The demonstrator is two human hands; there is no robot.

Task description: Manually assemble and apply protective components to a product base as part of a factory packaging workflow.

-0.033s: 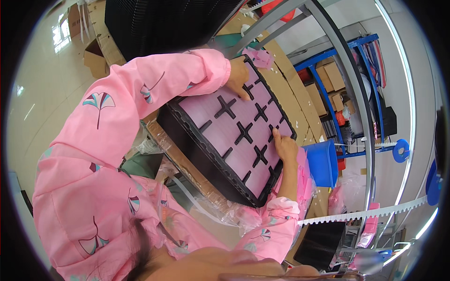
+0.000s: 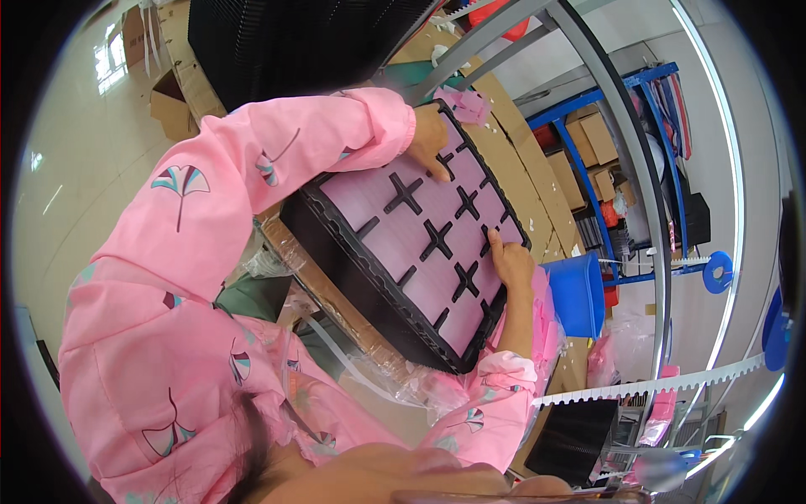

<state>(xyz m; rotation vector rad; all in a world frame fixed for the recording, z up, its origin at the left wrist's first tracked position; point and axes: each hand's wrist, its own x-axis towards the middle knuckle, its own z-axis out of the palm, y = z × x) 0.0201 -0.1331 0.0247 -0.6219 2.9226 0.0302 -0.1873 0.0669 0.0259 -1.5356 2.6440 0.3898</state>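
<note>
A black plastic tray point(image 2: 361, 290) lies tilted across the bench in front of me. Inside its rim are pink-lilac sheets point(image 2: 369, 191) with black cross-shaped pieces point(image 2: 437, 239) standing out between them. My left hand point(image 2: 429, 141) grips the tray's far end, one digit stretched inward beside a cross piece; its other fingers are mostly hidden. At the right-hand rim, my right hand point(image 2: 510, 260) is closed over the edge with the thumb up on the top face. The fingers of that hand are out of sight past the rim. Both forearms wear pink patterned sleeves.
Brown cardboard point(image 2: 541, 197) covers the bench under and beyond the tray. A blue bin point(image 2: 576, 294) stands at the right, near pink plastic wrap point(image 2: 544, 323). A grey metal frame point(image 2: 638, 126) rises behind it. Stacked black trays point(image 2: 285, 50) stand at the far left.
</note>
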